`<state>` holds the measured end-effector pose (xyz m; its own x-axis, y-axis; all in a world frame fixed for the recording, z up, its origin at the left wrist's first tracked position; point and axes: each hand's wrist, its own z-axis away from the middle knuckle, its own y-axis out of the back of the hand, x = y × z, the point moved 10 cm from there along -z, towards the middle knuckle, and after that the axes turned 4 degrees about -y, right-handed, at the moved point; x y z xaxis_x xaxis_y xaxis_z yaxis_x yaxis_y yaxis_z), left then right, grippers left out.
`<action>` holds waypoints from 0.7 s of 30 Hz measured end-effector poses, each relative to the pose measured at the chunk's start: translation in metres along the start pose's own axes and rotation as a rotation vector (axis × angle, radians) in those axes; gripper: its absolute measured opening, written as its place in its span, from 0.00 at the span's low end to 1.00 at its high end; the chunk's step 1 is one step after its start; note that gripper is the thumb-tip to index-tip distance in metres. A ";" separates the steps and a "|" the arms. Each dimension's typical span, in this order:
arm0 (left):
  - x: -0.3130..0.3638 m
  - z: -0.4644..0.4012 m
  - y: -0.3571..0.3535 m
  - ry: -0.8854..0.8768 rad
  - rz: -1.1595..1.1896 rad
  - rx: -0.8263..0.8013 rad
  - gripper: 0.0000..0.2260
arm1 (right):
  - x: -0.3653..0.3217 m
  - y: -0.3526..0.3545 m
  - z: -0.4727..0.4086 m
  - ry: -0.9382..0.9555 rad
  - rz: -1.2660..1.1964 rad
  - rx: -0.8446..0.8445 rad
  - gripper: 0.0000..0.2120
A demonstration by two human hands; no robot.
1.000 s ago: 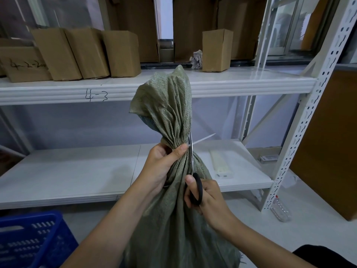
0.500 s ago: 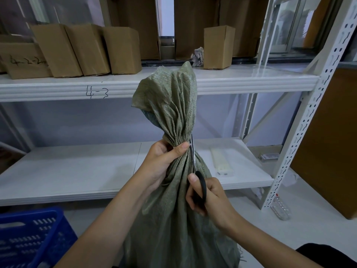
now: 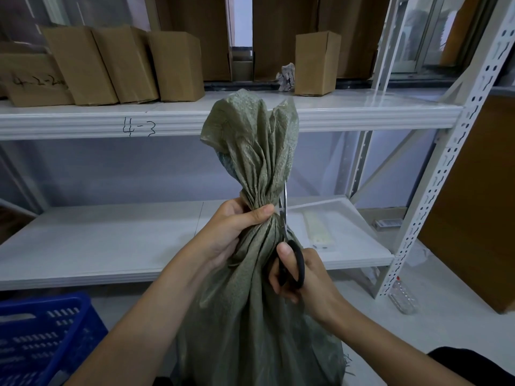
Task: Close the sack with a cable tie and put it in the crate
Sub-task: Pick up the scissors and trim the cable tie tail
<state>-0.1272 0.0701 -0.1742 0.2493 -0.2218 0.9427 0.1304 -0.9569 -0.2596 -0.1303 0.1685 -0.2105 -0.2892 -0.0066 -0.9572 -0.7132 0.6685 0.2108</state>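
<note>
A green woven sack (image 3: 250, 316) stands upright in front of me, its mouth gathered into a tight neck. My left hand (image 3: 237, 227) grips that neck from the left, thumb across the gathered cloth. My right hand (image 3: 303, 277) holds black-handled scissors (image 3: 289, 257), blades pointing up along the right side of the neck. A short white stub of cable tie (image 3: 278, 209) shows at the neck beside my thumb. The blue plastic crate (image 3: 41, 338) sits on the floor at the lower left.
A white metal rack stands behind the sack; its lower shelf (image 3: 111, 246) holds a pack of white cable ties (image 3: 317, 232). Cardboard boxes (image 3: 119, 65) line the upper shelf. A clear plastic bottle (image 3: 404, 299) lies by the rack's right post.
The long free tail of the cable tie that stuck out to the right one second ago is gone. The scissor blades have closed at the neck. Both hands keep their hold.
</note>
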 end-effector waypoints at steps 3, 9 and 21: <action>0.002 -0.001 0.001 -0.011 0.010 0.011 0.09 | -0.004 0.004 -0.001 0.007 -0.028 0.013 0.35; 0.003 0.000 -0.002 -0.070 -0.031 0.097 0.15 | -0.002 0.000 0.000 0.003 0.025 -0.022 0.38; -0.021 0.003 0.018 0.102 -0.095 0.314 0.14 | -0.009 -0.004 0.004 0.016 0.054 -0.056 0.37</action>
<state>-0.1276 0.0582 -0.1991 0.1264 -0.1671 0.9778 0.4416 -0.8732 -0.2063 -0.1223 0.1685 -0.2034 -0.3383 0.0164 -0.9409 -0.7306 0.6255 0.2736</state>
